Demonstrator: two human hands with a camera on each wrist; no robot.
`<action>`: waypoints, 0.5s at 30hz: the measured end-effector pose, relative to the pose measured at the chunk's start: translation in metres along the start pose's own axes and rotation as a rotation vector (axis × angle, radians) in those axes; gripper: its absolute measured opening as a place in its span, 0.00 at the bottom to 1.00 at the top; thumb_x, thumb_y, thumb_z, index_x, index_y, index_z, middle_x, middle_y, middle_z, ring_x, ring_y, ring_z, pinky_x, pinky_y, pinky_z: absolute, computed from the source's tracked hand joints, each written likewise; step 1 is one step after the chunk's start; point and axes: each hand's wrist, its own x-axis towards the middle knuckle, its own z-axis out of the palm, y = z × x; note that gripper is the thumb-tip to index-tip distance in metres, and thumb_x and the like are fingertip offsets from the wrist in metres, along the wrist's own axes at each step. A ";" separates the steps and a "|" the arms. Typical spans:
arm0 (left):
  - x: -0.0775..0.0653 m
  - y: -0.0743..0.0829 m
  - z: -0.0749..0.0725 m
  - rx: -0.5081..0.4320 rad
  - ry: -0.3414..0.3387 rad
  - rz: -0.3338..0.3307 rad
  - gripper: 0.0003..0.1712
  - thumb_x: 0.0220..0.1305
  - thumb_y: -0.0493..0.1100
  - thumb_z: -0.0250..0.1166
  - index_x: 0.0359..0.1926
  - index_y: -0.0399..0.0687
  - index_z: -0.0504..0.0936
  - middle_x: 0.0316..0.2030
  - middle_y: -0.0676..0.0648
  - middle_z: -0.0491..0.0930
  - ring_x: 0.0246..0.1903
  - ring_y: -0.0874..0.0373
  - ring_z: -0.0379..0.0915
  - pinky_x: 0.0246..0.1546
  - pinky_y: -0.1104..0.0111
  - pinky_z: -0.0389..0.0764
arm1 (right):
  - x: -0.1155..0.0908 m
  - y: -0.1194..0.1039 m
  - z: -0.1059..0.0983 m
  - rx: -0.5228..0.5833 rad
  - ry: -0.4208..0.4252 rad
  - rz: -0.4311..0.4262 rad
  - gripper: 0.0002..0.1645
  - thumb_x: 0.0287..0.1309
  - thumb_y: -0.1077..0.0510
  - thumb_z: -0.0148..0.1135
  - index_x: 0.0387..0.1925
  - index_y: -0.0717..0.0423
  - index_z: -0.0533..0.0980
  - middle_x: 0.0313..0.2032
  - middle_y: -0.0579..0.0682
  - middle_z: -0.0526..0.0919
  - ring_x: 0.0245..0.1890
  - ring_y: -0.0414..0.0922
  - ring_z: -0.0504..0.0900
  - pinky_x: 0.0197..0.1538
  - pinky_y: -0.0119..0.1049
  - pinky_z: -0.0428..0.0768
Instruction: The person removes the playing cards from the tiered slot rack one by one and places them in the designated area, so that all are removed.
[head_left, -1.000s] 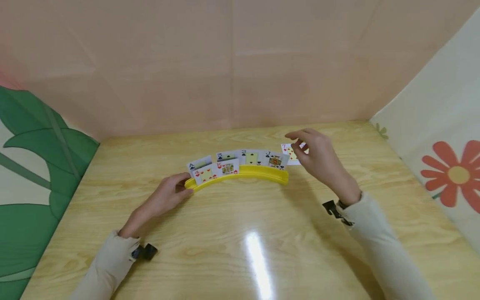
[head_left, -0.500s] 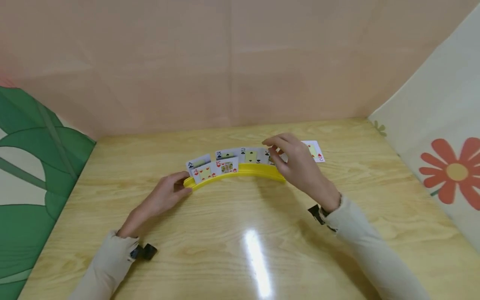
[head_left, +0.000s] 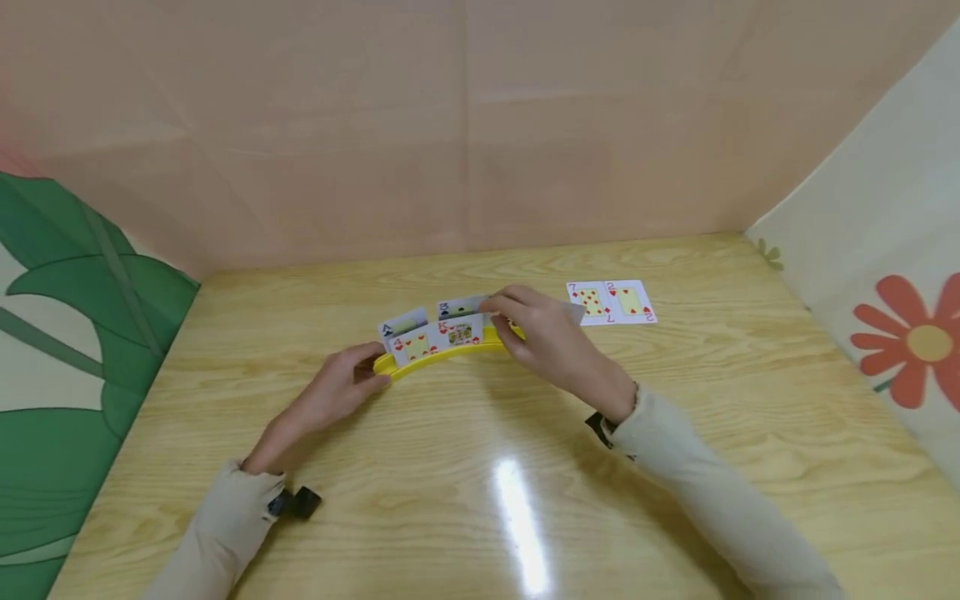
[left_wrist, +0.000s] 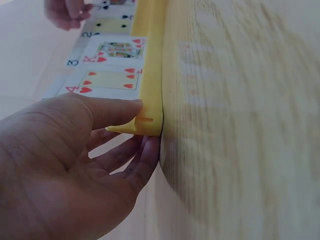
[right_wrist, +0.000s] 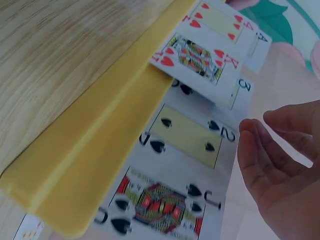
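Wood-grain table [head_left: 405,500], pinkish backdrop [head_left: 450,142], left hand [head_left: 333,390] pinching yellow rack [right_wrist: 100,140], right hand [head_left: 547,340] slightly spread

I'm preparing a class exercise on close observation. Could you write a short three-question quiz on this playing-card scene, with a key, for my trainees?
1. Multiple choice: Which card stands beside the four of hearts in the front row of the yellow card holder?
A) ace of spades
B) king of hearts
C) jack of spades

2. True or false: The seven of diamonds lies flat on the table, beside the two of hearts.

3. Fill in the blank: One end of the yellow card holder is gripped by the ____ hand.

Key:
1. B.
2. True.
3. Left; the left hand has its thumb on the end of the holder.
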 end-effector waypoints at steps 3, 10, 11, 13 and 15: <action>0.001 0.000 0.001 -0.002 -0.004 -0.003 0.19 0.67 0.32 0.65 0.59 0.36 0.78 0.55 0.37 0.79 0.47 0.50 0.79 0.46 0.61 0.81 | 0.003 -0.001 0.007 0.003 -0.016 -0.011 0.10 0.62 0.69 0.62 0.43 0.61 0.83 0.43 0.53 0.84 0.39 0.45 0.84 0.36 0.33 0.81; 0.002 0.000 0.002 0.008 0.011 -0.002 0.19 0.66 0.32 0.65 0.58 0.37 0.78 0.53 0.38 0.80 0.45 0.52 0.80 0.45 0.63 0.81 | 0.004 -0.001 0.018 0.012 -0.097 0.008 0.09 0.63 0.69 0.61 0.43 0.61 0.83 0.46 0.52 0.82 0.38 0.44 0.82 0.36 0.34 0.80; 0.002 0.000 0.002 0.007 0.016 -0.001 0.19 0.66 0.31 0.65 0.58 0.36 0.79 0.52 0.38 0.81 0.45 0.51 0.80 0.45 0.63 0.81 | 0.004 0.000 0.020 0.008 -0.108 0.009 0.09 0.62 0.69 0.62 0.43 0.61 0.83 0.46 0.53 0.82 0.38 0.44 0.82 0.36 0.34 0.80; 0.002 0.000 0.002 0.007 0.023 0.003 0.19 0.65 0.31 0.65 0.57 0.35 0.79 0.52 0.37 0.81 0.45 0.51 0.80 0.45 0.63 0.81 | 0.005 0.000 0.022 -0.004 -0.120 0.008 0.10 0.62 0.70 0.62 0.43 0.61 0.84 0.46 0.53 0.81 0.38 0.45 0.82 0.37 0.34 0.80; 0.001 0.000 0.002 0.008 0.023 0.003 0.20 0.65 0.31 0.65 0.58 0.35 0.78 0.53 0.36 0.80 0.45 0.51 0.80 0.45 0.63 0.81 | 0.005 0.000 0.024 -0.018 -0.121 0.008 0.10 0.61 0.70 0.63 0.42 0.61 0.85 0.45 0.53 0.81 0.40 0.45 0.80 0.38 0.34 0.80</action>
